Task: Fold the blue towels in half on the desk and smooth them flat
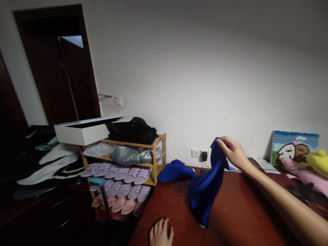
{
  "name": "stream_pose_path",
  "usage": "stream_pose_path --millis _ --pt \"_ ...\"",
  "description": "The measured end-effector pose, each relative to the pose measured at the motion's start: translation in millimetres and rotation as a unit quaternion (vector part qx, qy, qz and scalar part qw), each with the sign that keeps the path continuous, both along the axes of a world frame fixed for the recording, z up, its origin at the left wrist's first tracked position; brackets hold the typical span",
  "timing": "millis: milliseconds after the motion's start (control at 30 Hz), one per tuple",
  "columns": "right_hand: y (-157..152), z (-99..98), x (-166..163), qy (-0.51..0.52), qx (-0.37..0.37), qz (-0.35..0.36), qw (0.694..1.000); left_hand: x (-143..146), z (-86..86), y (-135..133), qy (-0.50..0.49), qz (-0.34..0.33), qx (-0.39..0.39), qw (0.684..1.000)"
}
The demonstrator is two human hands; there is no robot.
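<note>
My right hand (234,151) pinches the top corner of a blue cloth (206,184) and holds it up above the red-brown table (238,212), so the cloth hangs down with its lower end near the tabletop. A second blue cloth (175,170) lies bunched at the table's far left corner. My left hand (161,234) rests flat on the table's near edge, fingers stretched out, holding nothing.
A wooden shoe rack (153,160) with several purple and pink slippers stands left of the table, with a black bag (133,130) and a white box (82,131) on top. A wall socket with charger (204,156), a cartoon rug picture (294,148) and plush toys (311,171) lie at the right.
</note>
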State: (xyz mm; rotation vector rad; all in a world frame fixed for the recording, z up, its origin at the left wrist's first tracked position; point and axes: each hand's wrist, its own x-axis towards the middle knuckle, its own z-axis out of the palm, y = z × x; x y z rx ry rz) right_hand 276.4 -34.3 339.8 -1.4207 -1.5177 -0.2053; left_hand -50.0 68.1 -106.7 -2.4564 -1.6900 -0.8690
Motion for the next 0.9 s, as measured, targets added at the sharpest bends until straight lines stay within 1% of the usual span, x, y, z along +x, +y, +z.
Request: stream_pose_path --millis 67,167,233,267,300,333,433,500,533,567,600,633,700,767,800,833,867,900 --pt "-16 -7.4 -5 -0.022 -0.027 -0.006 0.999 5 10.5 -11 -0.024 -0.039 -0.016 0.999" --pt "-28 -19.4 -5 -0.033 -0.066 -0.015 0.997 24 30.1 -29 -0.086 -0.105 -0.084 0.987" --pt "-31 -21.3 -3 -0.023 -0.077 -0.017 0.997 43 43.6 -40 -0.153 -0.156 -0.151 0.964" --pt "-31 -19.7 -2 -0.014 -0.075 -0.016 0.997 53 49.1 -46 -0.194 -0.181 -0.191 0.945" --pt "-30 -16.5 -1 -0.003 -0.068 -0.015 0.998 64 53.2 -50 -0.237 -0.203 -0.239 0.919" --pt "-29 -12.1 1 0.013 -0.056 -0.013 0.998 74 55.5 -55 -0.280 -0.222 -0.292 0.887" --pt "-25 3.9 6 0.092 -0.012 -0.004 0.996 103 53.1 -67 -0.373 -0.276 -0.432 0.774" --pt "-23 13.0 10 0.153 0.012 0.017 0.988 122 51.8 -72 -0.418 -0.315 -0.474 0.708" --pt "-23 16.5 11 0.176 0.016 0.031 0.984 132 54.7 -73 -0.448 -0.327 -0.480 0.680" --pt "-23 19.3 11 0.190 0.013 0.048 0.980 141 61.5 -73 -0.484 -0.333 -0.478 0.653" --pt "-24 21.3 10 0.195 0.004 0.064 0.979 150 72.5 -72 -0.524 -0.329 -0.471 0.628" --pt "-26 22.7 9 0.188 -0.010 0.080 0.979 159 87.8 -69 -0.564 -0.320 -0.461 0.606" --pt "-30 23.7 6 0.146 -0.032 0.095 0.984 173 127.3 -59 -0.625 -0.305 -0.438 0.570" --pt "-35 21.9 5 0.093 -0.038 0.092 0.991 181 168.8 -46 -0.654 -0.312 -0.419 0.547" --pt "-38 19.7 8 0.072 -0.040 0.086 0.993 182 186.3 -41 -0.655 -0.319 -0.409 0.550" --pt "-40 16.3 12 0.055 -0.044 0.077 0.995 181 200.0 -36 -0.646 -0.329 -0.402 0.560" --pt "-41 11.7 20 0.044 -0.050 0.068 0.995 178 209.2 -31 -0.632 -0.336 -0.397 0.575" --pt "-41 5.3 30 0.034 -0.060 0.057 0.996 173 213.7 -28 -0.620 -0.338 -0.391 0.590"
